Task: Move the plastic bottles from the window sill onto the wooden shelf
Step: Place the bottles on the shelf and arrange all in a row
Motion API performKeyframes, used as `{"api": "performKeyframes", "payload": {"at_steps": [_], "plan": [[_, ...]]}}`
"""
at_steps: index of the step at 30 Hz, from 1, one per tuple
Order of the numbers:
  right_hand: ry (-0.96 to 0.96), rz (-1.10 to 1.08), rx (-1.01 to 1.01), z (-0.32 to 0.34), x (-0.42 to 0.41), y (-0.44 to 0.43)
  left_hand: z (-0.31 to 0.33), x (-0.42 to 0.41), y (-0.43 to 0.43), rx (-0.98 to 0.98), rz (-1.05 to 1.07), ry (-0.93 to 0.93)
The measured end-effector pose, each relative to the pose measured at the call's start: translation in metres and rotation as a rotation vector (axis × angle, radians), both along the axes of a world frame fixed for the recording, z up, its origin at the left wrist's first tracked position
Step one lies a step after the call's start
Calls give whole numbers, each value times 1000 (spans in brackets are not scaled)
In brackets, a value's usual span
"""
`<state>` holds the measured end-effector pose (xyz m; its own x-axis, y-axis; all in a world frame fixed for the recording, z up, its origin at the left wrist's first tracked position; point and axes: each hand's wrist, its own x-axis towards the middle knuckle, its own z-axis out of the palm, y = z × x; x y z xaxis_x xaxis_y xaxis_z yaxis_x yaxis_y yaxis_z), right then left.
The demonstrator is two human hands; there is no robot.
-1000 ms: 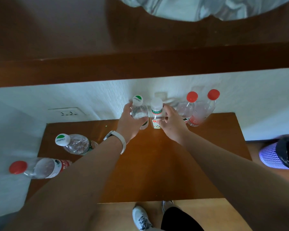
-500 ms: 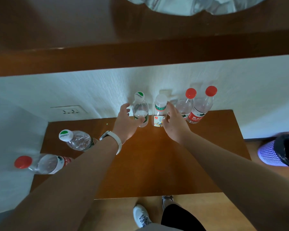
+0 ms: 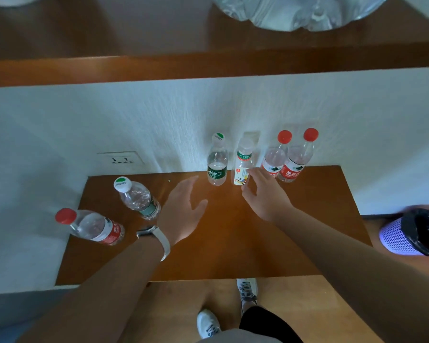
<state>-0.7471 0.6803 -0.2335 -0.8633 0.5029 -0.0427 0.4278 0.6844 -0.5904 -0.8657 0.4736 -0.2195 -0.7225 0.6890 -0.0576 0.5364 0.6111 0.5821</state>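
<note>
Ok, left to right: red-cap bottle (image 3: 94, 227) and green-cap bottle (image 3: 136, 199) stand at the left end of the wooden shelf (image 3: 233, 243), well apart from the rest. Left hand (image 3: 183, 211) gripped the green-label bottle (image 3: 217, 162) a second ago; now it's let go and pulled back, fingers straight and spread, holding nothing. That bottle stands upright at the wall, with the white-cap bottle (image 3: 243, 164) just beside it. Right hand (image 3: 265, 194) has released that one too, fingers loose, tips at the label; can't tell if they touch. Two more red-cap bottles (image 3: 286, 157) stand right of it. So that pair reads as placed, six on the shelf. The window sill (image 3: 159, 68) is only partly in view, so can't tell if more remain up there
</note>
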Motion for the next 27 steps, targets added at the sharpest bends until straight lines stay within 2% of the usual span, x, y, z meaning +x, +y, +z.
{"api": "performKeyframes", "payload": {"at_steps": [4,8,20,27], "plan": [[-37,146,177,9,5,-30,0,12,-40,-68,-56,209],[-82,273,289,12,5,-64,-8,22,-78,-153,-53,309],[-107,527,461,16,-21,-157,-1,27,-199,-352,147,383],[-93,596,441,13,-48,-180,2,20,-236,-404,313,356]]}}
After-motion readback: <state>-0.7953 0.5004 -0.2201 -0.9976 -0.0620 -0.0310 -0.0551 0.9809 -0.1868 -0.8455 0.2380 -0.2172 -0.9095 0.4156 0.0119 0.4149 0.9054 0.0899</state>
